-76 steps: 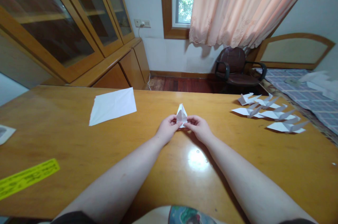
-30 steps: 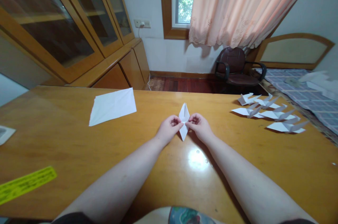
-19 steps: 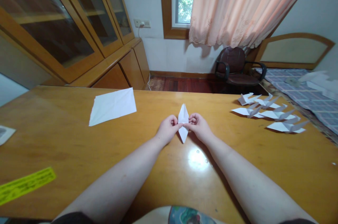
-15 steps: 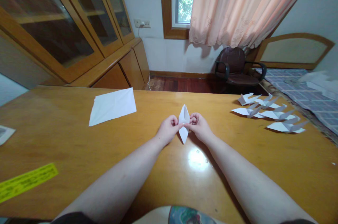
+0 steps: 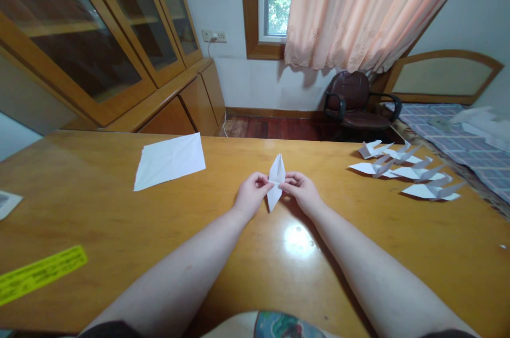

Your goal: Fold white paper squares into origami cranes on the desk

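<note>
Between my two hands is a piece of folded white paper [image 5: 276, 170], a narrow diamond with a split point at its far end. My left hand [image 5: 253, 193] pinches its left edge near the middle, thumb on top. Opposite it, my right hand [image 5: 302, 190] grips the right edge between thumb and curled fingers. The paper's near tip points towards me and leans slightly left. Several finished white paper cranes [image 5: 428, 190] stand grouped at the far right of the wooden table [image 5: 247, 274]. The undersides of my fingers are hidden.
A flat white sheet of paper [image 5: 171, 161] lies on the table, left of my hands. A yellow printed strip [image 5: 43, 273] is at the near left. Beyond the table are a glass-door cabinet [image 5: 159, 77], a dark office chair [image 5: 354, 101] and a bed [image 5: 450, 125].
My thumbs have moved apart on the folded paper, and more of its middle shows. The paper has shifted slightly away from me, with its near tip swung left.
</note>
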`<state>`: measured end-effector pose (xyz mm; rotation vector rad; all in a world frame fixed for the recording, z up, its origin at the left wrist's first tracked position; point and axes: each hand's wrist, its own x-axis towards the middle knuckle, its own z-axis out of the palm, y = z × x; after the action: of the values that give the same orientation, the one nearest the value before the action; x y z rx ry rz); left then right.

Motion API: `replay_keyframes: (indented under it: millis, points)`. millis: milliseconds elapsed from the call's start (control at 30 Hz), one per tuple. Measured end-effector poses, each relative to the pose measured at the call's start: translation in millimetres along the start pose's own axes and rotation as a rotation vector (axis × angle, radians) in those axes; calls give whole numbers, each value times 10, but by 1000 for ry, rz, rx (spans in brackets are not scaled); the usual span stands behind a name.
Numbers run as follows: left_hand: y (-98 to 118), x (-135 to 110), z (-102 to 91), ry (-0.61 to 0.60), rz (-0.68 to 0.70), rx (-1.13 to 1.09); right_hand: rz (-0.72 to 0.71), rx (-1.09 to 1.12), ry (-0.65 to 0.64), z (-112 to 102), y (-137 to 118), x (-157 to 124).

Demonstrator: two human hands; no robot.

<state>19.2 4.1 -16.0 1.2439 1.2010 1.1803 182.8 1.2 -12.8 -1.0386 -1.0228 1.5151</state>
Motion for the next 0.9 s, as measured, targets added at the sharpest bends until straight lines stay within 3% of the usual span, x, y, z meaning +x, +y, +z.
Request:
replay_keyframes:
  millis: [100,233,433,667,900]
  points:
    - [0,6,-33,35,103,159,-32,-33,-13,19,3,-14]
    - [32,-16,-63,-9,191,269,-106,-113,-38,31,24,-31]
    - [76,-53,-8,-188,21,-38,-355,-428,-21,-39,16,-7]
    - [58,-25,11,-113,-55,-78,-505,-642,-108,-4,-8,-41]
    - [18,-9,31,-112,-168,-294,-454,-549,180,-62,20,19]
